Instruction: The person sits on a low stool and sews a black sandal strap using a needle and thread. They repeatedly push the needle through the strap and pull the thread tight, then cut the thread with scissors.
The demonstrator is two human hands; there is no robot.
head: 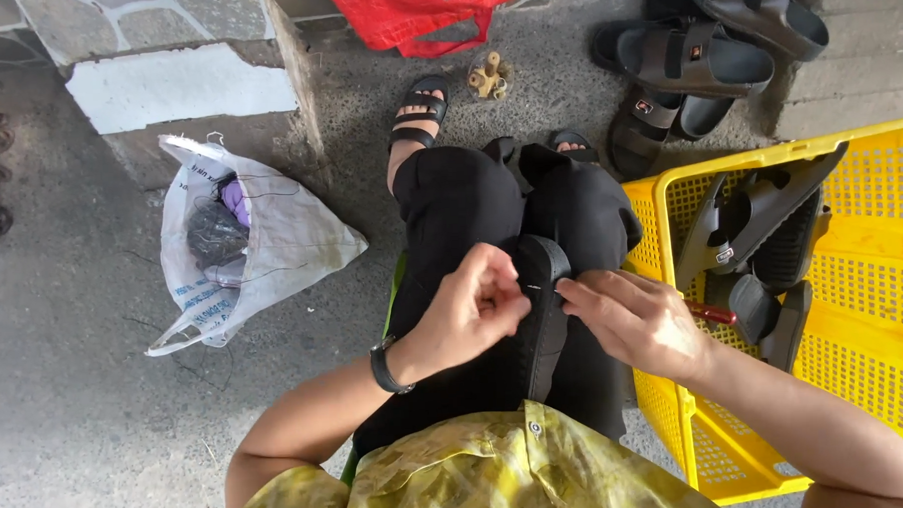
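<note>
A black sandal (542, 311) stands on edge on my lap, between my knees in black trousers. My left hand (473, 303) has its fingers pinched against the sandal's left edge near the top, apparently on something thin that I cannot make out. My right hand (634, 318) presses flat against the sandal's right edge and steadies it. A black watch sits on my left wrist.
A yellow plastic basket (875, 339) at my right holds several black sandals and a red-handled tool (712, 313). More sandals (705, 60) lie on the concrete ahead. A white plastic bag (261, 241) with thread lies at left, a red bag (413, 10) at the top.
</note>
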